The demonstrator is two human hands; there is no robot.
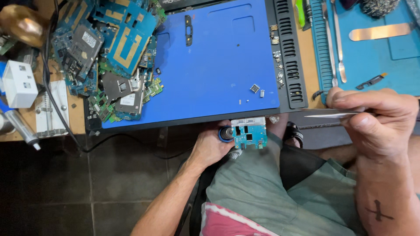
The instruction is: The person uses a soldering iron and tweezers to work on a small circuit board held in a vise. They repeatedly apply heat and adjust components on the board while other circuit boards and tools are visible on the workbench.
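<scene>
Here, seen from above, the person's left hand (210,146) sits at about 6 o'clock, just below the near edge of a blue work mat (210,65). Its fingers are curled around a small blue-green circuit board (249,133) together with a round blue-and-black tool tip (225,133), held over the lap. At 3 o'clock the right hand (378,120) is closed in a pinch on a pair of metal tweezers (330,115), whose points face toward 9 o'clock, near the board but not touching it. At 10 o'clock a heap of scrap circuit boards (109,57) covers the mat's left side. At 1 o'clock a teal mat (372,57) carries metal pry tools (339,43).
</scene>
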